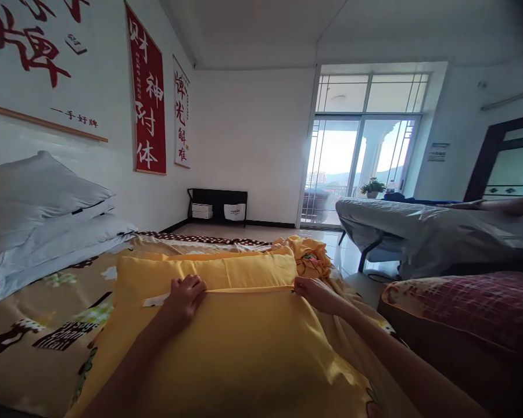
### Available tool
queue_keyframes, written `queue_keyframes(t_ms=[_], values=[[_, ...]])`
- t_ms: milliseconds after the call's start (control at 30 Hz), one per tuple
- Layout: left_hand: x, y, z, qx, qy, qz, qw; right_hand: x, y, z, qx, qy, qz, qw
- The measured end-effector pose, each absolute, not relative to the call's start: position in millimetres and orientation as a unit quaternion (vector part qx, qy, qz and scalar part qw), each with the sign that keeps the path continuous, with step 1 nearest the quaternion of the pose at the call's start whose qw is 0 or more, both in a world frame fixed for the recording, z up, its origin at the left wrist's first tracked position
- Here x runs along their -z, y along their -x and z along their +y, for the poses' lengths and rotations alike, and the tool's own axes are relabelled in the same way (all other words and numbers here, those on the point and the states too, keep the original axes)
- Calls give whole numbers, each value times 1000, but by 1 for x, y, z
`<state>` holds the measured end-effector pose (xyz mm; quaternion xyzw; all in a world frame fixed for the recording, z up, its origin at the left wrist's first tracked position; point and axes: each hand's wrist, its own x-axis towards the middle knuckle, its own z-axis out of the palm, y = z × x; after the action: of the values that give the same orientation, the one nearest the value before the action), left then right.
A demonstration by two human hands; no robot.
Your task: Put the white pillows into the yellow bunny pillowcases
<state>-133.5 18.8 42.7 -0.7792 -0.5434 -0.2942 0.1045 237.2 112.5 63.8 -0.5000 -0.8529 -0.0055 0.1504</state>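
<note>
A yellow satin pillowcase point(253, 348) with a pillow's bulk inside lies on the bed in front of me. A seam that looks like a zipper runs straight across it between my hands. My left hand point(187, 296) has its fingers curled over the fabric at the seam's left part, beside a white tag point(156, 300). At the seam's right end, my right hand point(317, 294) pinches a small dark piece, likely the zipper pull, together with the cloth edge. Crumpled yellow ruffled fabric point(309, 255) sits just beyond my right hand.
White pillows point(39, 203) are stacked at the left on a patterned bedsheet point(21, 360). To the right stand a table under a clear plastic cover point(418, 232) and a seat with a red checked cloth point(475, 307). Another person's arm point(512, 206) reaches over the table. A low black rack point(218, 206) stands by the far wall.
</note>
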Motion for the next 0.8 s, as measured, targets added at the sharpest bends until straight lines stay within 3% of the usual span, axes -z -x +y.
queue_keyframes(t_ms=[367, 600, 800], values=[[-46, 110, 12, 232, 772, -555, 203, 1, -238, 87, 22, 540, -775, 327], [-50, 42, 24, 199, 799, -507, 256, 15, -230, 64, 23, 514, -743, 427], [-46, -37, 43, 217, 856, -410, 228, 15, -225, 52, 21, 477, -718, 507]])
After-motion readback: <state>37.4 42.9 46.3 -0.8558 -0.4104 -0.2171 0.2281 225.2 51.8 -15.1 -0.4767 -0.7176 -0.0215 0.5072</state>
